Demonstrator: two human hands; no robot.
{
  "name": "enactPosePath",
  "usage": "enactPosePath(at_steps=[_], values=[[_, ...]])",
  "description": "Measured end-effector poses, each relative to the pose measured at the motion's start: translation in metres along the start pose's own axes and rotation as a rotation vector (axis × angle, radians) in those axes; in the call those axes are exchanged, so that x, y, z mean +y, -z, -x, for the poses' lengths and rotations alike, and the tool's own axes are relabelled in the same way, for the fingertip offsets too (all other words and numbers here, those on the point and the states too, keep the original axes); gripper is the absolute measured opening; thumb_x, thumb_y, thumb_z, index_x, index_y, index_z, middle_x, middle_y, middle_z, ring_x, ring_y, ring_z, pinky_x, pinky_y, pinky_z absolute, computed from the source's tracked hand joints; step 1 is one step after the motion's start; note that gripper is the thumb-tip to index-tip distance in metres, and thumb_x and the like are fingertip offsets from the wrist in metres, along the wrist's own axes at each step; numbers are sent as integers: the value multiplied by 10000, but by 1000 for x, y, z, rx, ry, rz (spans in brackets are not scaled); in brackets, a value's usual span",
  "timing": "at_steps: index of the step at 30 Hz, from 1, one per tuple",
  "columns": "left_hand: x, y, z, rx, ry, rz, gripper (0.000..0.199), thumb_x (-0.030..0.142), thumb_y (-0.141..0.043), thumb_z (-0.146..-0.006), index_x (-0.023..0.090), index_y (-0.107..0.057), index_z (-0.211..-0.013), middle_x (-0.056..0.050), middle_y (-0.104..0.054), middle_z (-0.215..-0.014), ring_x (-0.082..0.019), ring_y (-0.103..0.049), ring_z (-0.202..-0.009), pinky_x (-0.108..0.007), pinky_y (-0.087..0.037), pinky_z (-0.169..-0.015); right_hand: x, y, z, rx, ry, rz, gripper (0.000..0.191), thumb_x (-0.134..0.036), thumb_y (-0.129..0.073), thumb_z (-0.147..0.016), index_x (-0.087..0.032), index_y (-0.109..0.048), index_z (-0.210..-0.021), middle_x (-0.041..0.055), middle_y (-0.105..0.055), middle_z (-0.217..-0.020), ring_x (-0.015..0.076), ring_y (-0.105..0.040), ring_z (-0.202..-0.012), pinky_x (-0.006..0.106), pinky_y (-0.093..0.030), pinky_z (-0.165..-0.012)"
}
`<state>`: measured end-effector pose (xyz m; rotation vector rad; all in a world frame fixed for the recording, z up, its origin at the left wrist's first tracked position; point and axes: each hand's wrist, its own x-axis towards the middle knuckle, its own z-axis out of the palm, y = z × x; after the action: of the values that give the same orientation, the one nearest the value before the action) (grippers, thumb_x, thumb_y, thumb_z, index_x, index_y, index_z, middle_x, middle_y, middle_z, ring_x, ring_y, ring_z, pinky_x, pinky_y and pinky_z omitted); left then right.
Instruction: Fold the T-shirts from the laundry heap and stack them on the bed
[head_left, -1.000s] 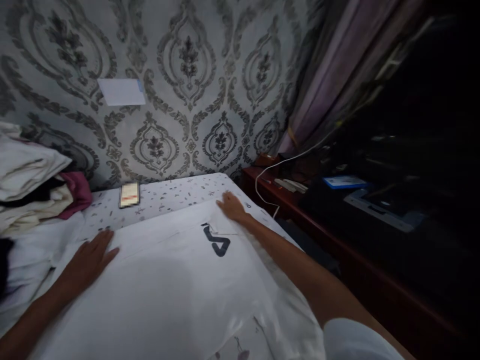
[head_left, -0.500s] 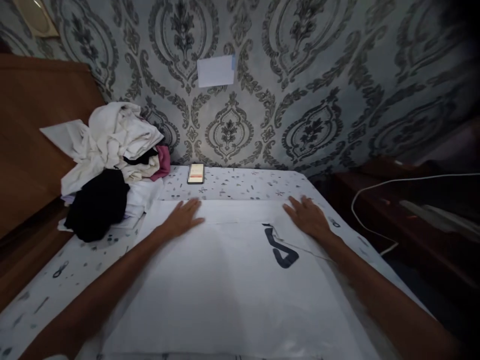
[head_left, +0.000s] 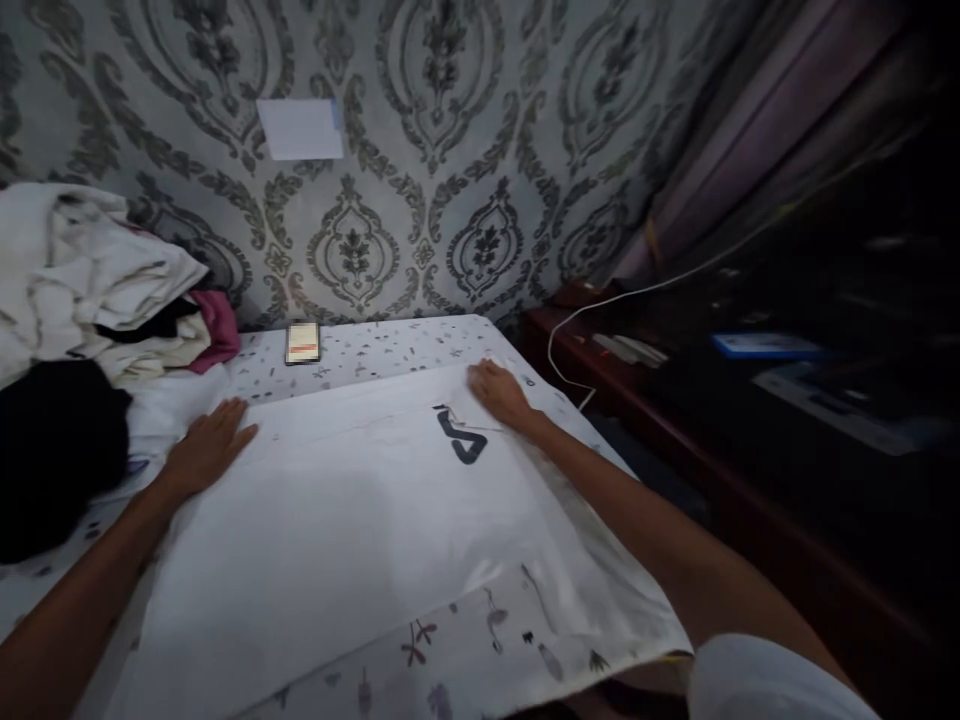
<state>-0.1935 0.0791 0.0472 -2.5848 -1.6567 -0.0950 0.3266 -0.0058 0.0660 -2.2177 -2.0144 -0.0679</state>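
Leftward, away from the phone [head_left: 302,343], my left hand [head_left: 206,450] has shifted to the far left corner of the white cloth [head_left: 322,510], fingers flat, thumb wide. My right hand [head_left: 501,393] bunches its fingers at the far right corner, pinching or not I cannot tell; the cloth lies over the patterned sheet [head_left: 390,345].

Two sets of fingers, the left fingers [head_left: 234,408] and the right fingers [head_left: 486,374]; one white cloth [head_left: 322,520]; one phone [head_left: 302,343].
One black mark [head_left: 463,438] on the cloth, one pale card [head_left: 301,130], one curtain [head_left: 720,180], one white cable [head_left: 637,292], one counter [head_left: 697,465], one blue-edged item [head_left: 765,346]; one heap of clothes [head_left: 82,265], showing one pink piece [head_left: 220,330], white ones too tangled to count.
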Motion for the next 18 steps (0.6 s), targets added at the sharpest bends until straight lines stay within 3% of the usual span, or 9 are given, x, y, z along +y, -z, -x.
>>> enactPosePath(at_steps=[5, 11, 15, 18], values=[[-7, -2, -2, -1, -10, -55, 622, 354, -271, -940, 35, -438, -1446, -186, -428, -1538, -292, -356, -1459, -473, -350, -1134, -43, 1, 50, -112, 260, -161, 517, -402, -342, -1044, -202, -394, -1518, 128, -259, -1634, 276, -193, -1516, 509, -202, -1190], [-15, -5, -5, -24, -35, -41, 632, 415, -191, -928, 109, -534, -1361, -136, -431, -1544, -280, -364, -1457, -455, -328, -1151, -87, 20, 111, -228, 482, -331, 587, -503, -350, -1033, -229, -333, -1552, 100, -228, -1646, 245, -150, -1530, 472, -71, -1237], [-19, -8, -4, 41, -19, 54, 726, 544, -82, -920, 183, -408, -1459, -61, -473, -1527, -251, -371, -1455, -436, -322, -1160, -75, 32, 152, -184, 356, -364, 562, -465, -374, -1035, -222, -351, -1542, 113, -226, -1646, 248, -154, -1528, 484, -94, -1235], [-26, -12, -4, 96, -76, 58, 684, 528, -94, -909, 270, -437, -1442, 38, -613, -1402, -253, -406, -1431, -429, -313, -1165, -50, 37, 185, -155, 173, -304, 547, -436, -367, -1038, -194, -376, -1528, 140, -251, -1635, 257, -171, -1524, 495, -126, -1230]])
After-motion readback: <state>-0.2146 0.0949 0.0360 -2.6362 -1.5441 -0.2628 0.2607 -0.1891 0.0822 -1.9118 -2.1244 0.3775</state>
